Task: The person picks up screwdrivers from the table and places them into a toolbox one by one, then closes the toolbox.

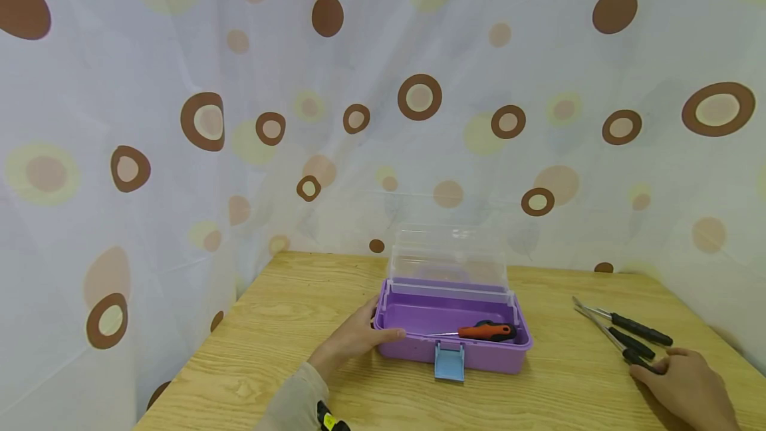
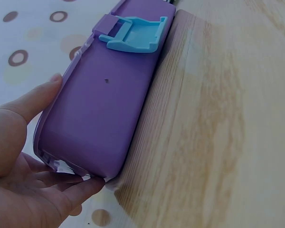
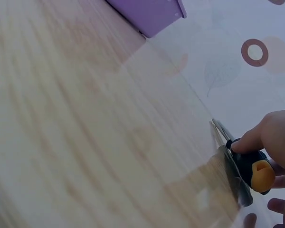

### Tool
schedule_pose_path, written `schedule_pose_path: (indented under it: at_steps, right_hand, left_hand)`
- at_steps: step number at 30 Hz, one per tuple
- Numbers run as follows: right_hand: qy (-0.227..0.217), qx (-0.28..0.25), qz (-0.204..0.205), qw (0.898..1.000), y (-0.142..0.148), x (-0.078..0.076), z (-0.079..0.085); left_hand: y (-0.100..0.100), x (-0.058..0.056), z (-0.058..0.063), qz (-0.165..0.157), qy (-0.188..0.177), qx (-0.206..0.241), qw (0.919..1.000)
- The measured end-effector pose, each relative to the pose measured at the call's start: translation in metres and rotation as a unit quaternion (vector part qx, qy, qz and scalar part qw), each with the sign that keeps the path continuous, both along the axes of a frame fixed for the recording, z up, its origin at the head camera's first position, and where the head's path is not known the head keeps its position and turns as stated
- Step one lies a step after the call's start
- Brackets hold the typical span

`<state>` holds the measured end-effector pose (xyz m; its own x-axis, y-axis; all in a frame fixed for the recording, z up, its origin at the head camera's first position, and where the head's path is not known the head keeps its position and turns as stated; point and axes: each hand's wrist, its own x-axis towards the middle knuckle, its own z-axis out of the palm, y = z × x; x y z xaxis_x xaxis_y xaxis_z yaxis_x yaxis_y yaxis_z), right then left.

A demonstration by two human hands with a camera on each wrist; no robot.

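Observation:
A purple toolbox (image 1: 413, 350) stands on the table with its clear lid (image 1: 449, 255) raised and its blue latch (image 1: 449, 363) hanging down in front. Inside lies an orange-and-black screwdriver (image 1: 486, 332). My left hand (image 1: 354, 336) grips the box's left end, thumb at the front rim; the left wrist view shows its fingers (image 2: 88, 190) bent around the end wall near the bottom. Off to the right, my right hand (image 1: 688, 381) holds a screwdriver by its black handle (image 3: 247, 161), which has an orange end. Two more black-handled tools (image 1: 641, 330) (image 1: 631, 343) lie beside it.
The wooden table (image 1: 287, 304) meets a dotted white curtain (image 1: 359, 151) at the back and sides. A black-and-yellow object (image 1: 329, 418) shows by the left sleeve at the lower edge; its kind is unclear.

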<state>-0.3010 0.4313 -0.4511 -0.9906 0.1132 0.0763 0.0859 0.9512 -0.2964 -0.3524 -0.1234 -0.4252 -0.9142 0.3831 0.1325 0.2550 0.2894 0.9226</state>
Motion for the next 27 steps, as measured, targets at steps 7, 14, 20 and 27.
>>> schedule_pose_path:
  at_steps: [7, 14, 20, 27]
  right_hand:
    - [0.004, -0.028, -0.007, 1.0, -0.007, 0.005, 0.008]
    - [0.011, -0.044, -0.005, 0.999, -0.006, 0.004, 0.009]
    - [0.024, -0.054, 0.0, 0.998, -0.004, 0.006, 0.011]
    - [0.065, -0.08, -0.003, 0.995, -0.006, 0.008, 0.013]
  left_hand:
    - [0.0, 0.0, 0.0, -0.006, 0.002, 0.006, 1.0]
    - [0.0, 0.0, 0.001, -0.006, 0.005, 0.003, 1.0]
    - [0.0, 0.0, 0.001, -0.002, 0.006, -0.004, 1.0]
    - [0.0, 0.0, 0.001, -0.006, 0.006, -0.001, 1.0]
